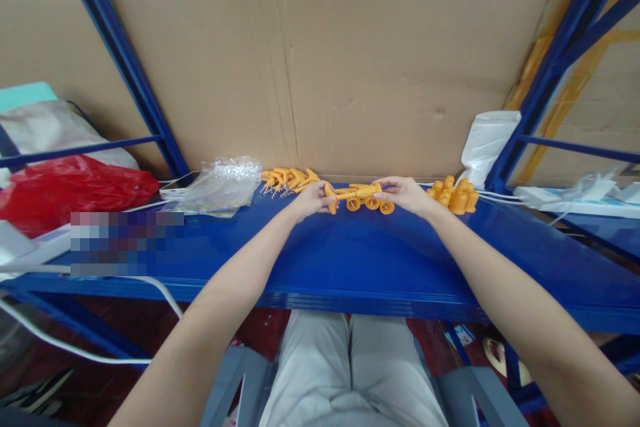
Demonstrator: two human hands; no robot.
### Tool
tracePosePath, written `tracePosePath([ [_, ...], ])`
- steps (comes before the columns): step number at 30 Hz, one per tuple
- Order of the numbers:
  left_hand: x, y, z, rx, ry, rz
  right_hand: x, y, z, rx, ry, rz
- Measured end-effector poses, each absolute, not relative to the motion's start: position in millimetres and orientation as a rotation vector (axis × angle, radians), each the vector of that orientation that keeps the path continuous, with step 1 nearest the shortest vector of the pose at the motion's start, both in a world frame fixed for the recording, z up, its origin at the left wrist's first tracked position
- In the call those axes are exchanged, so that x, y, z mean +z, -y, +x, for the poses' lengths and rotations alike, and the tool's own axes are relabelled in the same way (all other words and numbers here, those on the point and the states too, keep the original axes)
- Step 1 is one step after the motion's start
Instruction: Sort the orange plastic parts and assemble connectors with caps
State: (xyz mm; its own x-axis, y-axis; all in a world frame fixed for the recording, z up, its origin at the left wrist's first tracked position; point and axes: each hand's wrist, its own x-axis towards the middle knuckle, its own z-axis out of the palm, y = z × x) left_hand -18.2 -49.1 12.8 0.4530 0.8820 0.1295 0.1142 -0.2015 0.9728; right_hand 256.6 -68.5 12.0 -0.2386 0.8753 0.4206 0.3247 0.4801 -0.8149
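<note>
My left hand is closed on an orange corkscrew handle, which stands upright in the fingers. My right hand pinches the end of an orange plastic tube. Tube and handle lie nearly in line, and whether they are joined is too small to tell. Just below the tube, several round orange caps rest on the blue shelf. Left of my left hand lies a pile of orange corkscrew handles with metal spirals. Several orange tubular pieces stand grouped beyond my right wrist.
Clear plastic bags lie at the shelf's left, beside a red plastic bag. A cardboard panel closes off the back. A white packet leans by the right blue post. White cables hang over the left front edge.
</note>
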Motion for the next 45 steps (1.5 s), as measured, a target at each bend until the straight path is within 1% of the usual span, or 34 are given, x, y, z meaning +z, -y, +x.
tracePosePath([
  [7, 11.3, 47.4, -22.7, 0.815, -0.847, 1.640, 11.9, 67.6, 253.3, 0.703, 1.816, -0.917],
  [12, 11.5, 46.5, -23.7, 0.829, -0.845, 1.629, 21.3, 79.5, 247.3, 0.685, 1.804, -1.093],
  [19, 11.8, 48.8, -19.8, 0.885, -0.822, 1.667, 29.1, 90.7, 236.7, 0.509, 1.779, -1.376],
  [26, 10.7, 50.9, -13.3, 0.903, -0.796, 1.681, 18.7, 84.1, 229.8, 0.504, 1.686, -1.442],
  [33, 8.5, 51.9, -8.2, 0.942, -0.810, 1.651, 18.0, 85.0, 226.4, 0.401, 1.668, -1.467],
  [35, 8.4, 51.3, -7.5, 0.954, -0.819, 1.645, 19.8, 86.5, 224.1, 0.482, 1.632, -1.453],
  [42, 9.3, 49.6, -9.8, 0.978, -0.812, 1.659, 38.7, 100.8, 228.6, 0.987, 1.562, -1.379],
  [45, 10.3, 50.7, -10.1, 0.986, -0.808, 1.667, 42.3, 104.8, 233.6, 1.065, 1.616, -1.358],
])
